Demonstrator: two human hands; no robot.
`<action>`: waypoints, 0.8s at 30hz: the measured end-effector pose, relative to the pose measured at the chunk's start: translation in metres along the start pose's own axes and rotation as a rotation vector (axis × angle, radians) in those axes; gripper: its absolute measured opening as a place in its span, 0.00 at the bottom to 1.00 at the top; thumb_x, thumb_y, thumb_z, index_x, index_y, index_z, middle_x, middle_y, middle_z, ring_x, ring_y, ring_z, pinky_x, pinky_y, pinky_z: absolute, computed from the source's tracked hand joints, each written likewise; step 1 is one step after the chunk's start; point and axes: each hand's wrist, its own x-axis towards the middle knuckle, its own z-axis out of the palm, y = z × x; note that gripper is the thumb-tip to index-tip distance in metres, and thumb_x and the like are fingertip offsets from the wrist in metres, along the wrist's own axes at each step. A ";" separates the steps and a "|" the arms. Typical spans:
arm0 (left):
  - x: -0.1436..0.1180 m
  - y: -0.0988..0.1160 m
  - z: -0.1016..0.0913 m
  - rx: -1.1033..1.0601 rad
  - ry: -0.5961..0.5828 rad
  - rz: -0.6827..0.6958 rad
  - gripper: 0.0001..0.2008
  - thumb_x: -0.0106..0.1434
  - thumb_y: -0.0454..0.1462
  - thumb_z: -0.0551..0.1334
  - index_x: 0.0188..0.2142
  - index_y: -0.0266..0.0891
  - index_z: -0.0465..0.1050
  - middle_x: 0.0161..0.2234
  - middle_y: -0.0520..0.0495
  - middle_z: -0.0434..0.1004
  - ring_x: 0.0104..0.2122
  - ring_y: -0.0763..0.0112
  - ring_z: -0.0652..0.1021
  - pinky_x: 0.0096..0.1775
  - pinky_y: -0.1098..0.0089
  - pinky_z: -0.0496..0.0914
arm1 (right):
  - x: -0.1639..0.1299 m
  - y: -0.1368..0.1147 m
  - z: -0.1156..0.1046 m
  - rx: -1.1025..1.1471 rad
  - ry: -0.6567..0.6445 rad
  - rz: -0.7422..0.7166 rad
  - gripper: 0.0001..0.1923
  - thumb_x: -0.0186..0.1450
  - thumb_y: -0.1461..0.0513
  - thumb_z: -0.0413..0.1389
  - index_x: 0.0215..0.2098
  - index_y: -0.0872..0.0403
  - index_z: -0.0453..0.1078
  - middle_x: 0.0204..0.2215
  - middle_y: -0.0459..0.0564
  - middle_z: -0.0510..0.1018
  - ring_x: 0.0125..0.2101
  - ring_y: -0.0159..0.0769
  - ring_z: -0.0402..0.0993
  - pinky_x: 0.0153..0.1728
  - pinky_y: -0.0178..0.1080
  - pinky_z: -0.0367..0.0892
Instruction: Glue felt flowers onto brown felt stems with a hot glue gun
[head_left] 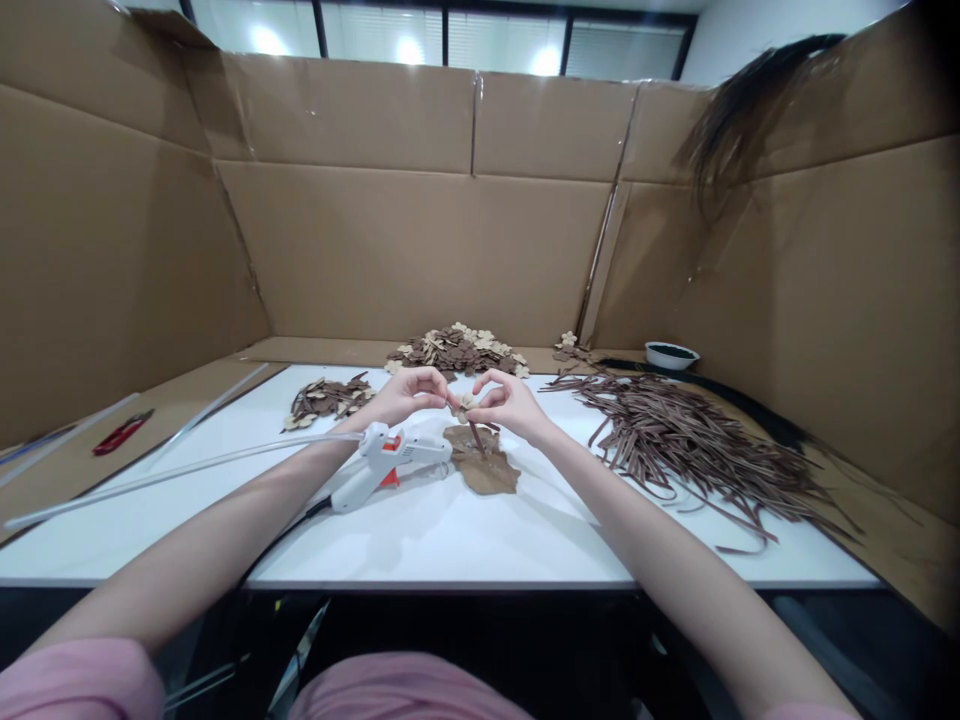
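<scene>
Over the middle of the white board, my left hand (411, 393) is closed in a pinch, with a bit of something reddish-brown at its fingertips, too small to name. Facing it, my right hand (511, 404) pinches a small cream flower cutout (466, 404). A brown strip (476, 436) hangs just below the flower; whether the two are joined is hard to tell. Beneath both hands lies an irregular brown scrap (486, 474) with shiny glue-like marks. A white hot glue gun (386, 465) stands beside my left forearm, its nozzle towards the scrap and a long glue stick in its back.
Piles of brown and cream flower cutouts (461, 350) lie at the back and at left (322, 400). Many brown strips (690, 440) spread over the right side. A white bowl (672, 355), a red cutter (122, 434) and cardboard walls (420, 250) surround the board.
</scene>
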 end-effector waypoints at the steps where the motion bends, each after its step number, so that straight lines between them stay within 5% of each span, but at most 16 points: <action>1: 0.000 -0.001 0.000 -0.008 0.000 0.000 0.11 0.53 0.37 0.68 0.30 0.34 0.69 0.32 0.44 0.80 0.35 0.67 0.79 0.40 0.66 0.71 | 0.000 0.000 0.000 0.003 0.000 0.002 0.18 0.45 0.63 0.65 0.31 0.53 0.65 0.16 0.40 0.74 0.18 0.30 0.68 0.21 0.31 0.60; 10: 0.000 -0.002 0.000 -0.046 0.027 0.015 0.12 0.54 0.37 0.69 0.30 0.34 0.67 0.34 0.43 0.80 0.36 0.67 0.79 0.41 0.66 0.71 | 0.001 -0.001 -0.001 -0.014 0.035 0.015 0.19 0.43 0.63 0.66 0.31 0.52 0.64 0.17 0.41 0.76 0.20 0.34 0.72 0.23 0.32 0.62; 24: 0.000 -0.002 0.001 -0.213 -0.138 -0.069 0.15 0.53 0.39 0.71 0.30 0.35 0.65 0.31 0.38 0.82 0.34 0.63 0.80 0.40 0.65 0.69 | 0.006 0.006 -0.012 -0.096 0.115 -0.020 0.18 0.44 0.62 0.65 0.30 0.53 0.64 0.17 0.42 0.74 0.19 0.32 0.69 0.22 0.32 0.61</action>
